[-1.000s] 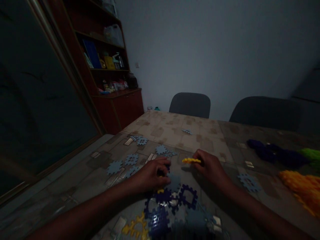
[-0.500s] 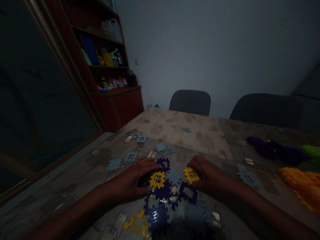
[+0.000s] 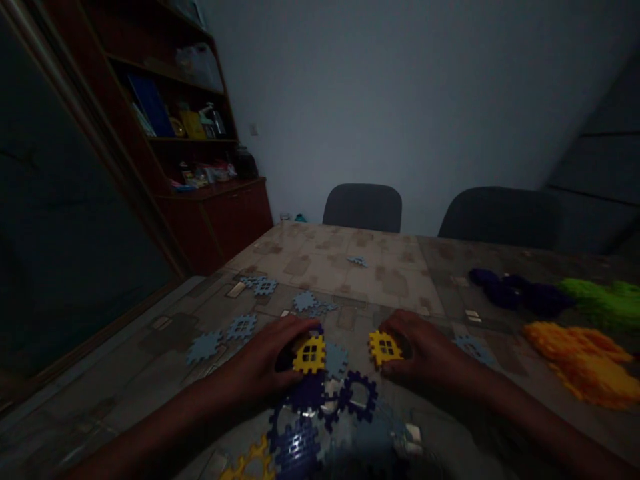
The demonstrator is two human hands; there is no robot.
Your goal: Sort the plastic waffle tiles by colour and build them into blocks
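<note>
Item: interlocking plastic tiles on desk (image 3: 350, 260). Left hand (image 3: 265, 363) grips one yellow window tile (image 3: 309, 354) atop the assembled cluster (image 3: 320, 407); right hand (image 3: 425, 357) pinches a second yellow tile (image 3: 384, 347). Step, as judged: joining. Next calls for aligning notched edges.

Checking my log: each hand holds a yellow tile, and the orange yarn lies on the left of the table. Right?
Not quite. The head view shows the orange yarn on the right of the table. Left hand and right hand do each hold a yellow tile.
</note>
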